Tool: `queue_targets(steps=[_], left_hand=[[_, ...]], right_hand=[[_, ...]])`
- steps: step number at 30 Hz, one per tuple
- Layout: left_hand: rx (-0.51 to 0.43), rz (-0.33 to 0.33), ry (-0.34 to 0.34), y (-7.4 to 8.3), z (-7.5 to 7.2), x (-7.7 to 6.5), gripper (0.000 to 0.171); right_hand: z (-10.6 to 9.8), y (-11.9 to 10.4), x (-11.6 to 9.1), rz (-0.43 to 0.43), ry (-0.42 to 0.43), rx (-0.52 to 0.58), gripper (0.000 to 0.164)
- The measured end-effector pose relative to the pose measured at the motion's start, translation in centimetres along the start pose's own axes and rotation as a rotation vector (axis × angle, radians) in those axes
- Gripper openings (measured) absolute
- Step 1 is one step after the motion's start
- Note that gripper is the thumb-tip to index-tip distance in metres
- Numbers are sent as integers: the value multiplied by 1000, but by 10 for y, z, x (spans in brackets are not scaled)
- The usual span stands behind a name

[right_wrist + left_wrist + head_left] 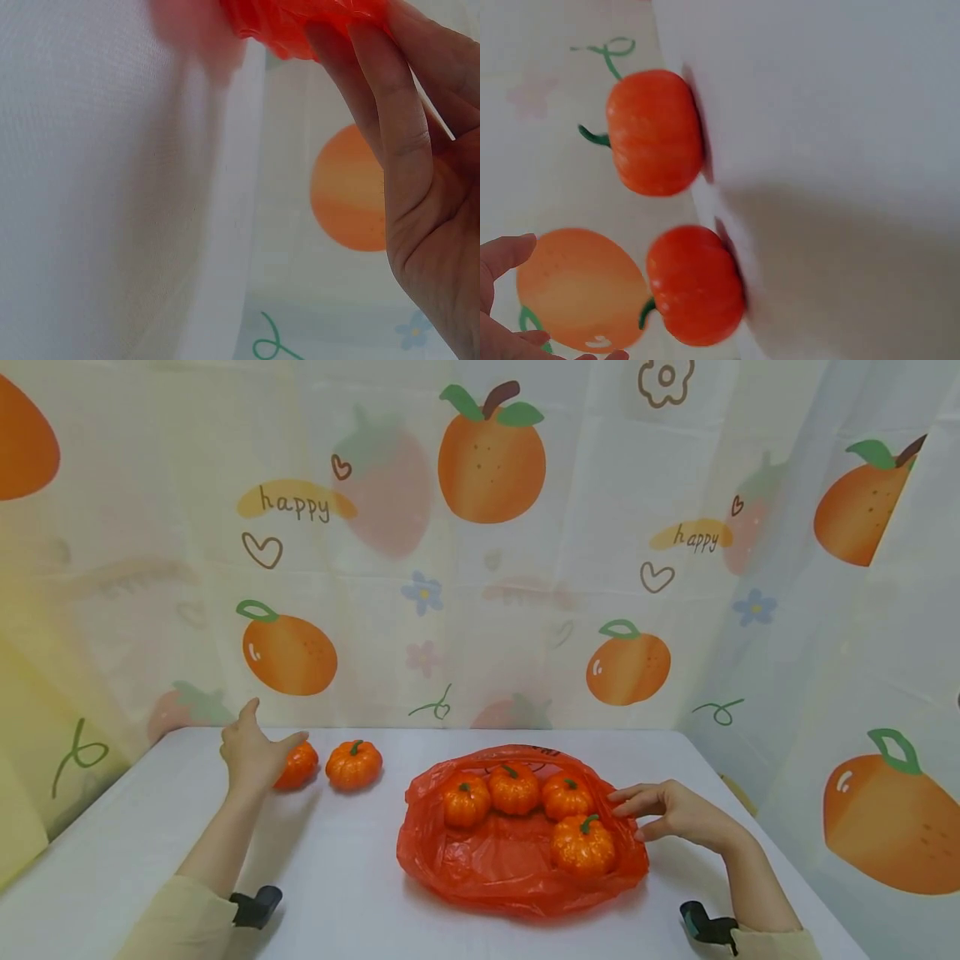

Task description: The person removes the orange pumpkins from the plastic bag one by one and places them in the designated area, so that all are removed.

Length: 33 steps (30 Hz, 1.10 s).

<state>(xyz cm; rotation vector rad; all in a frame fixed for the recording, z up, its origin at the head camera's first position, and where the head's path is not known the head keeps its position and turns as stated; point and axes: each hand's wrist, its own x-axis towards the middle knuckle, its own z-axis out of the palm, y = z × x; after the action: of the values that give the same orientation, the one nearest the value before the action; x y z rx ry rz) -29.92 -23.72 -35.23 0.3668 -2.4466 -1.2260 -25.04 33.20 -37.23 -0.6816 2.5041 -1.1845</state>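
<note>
My left hand (251, 752), fingers spread, is raised over the far left of the table. It overlaps a small orange pumpkin (298, 767) in the head view; the left wrist view shows this pumpkin (696, 286) apart from the fingers. Just to its right sits a second pumpkin (354, 766) with a green stem. A red plastic bag (495, 893) lies with its mouth spread, several pumpkins inside, one (583, 846) nearer the front. At the bag's right rim, my right hand (678, 814) touches the plastic with fairly straight fingertips, thumb held apart below them.
The white table (337, 877) ends at the back against a hanging cloth (480, 577) printed with fruit. Cloth also hangs at both sides. A dark wrist camera (257, 907) is strapped by the left sleeve, another camera (707, 925) by the right.
</note>
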Motion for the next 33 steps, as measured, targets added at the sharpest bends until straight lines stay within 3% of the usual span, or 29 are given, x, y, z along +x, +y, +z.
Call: queue_targets(steps=[15, 24, 33], left_hand=[[-77, 190, -130, 64, 15, -37, 89], [-132, 255, -267, 97, 24, -67, 86], [-181, 320, -409, 117, 50, -97, 83]], right_hand=[[-1, 0, 1, -15, 6, -11, 35], [-1, -2, 1, -16, 14, -23, 35], [0, -2, -1, -13, 11, -12, 35]])
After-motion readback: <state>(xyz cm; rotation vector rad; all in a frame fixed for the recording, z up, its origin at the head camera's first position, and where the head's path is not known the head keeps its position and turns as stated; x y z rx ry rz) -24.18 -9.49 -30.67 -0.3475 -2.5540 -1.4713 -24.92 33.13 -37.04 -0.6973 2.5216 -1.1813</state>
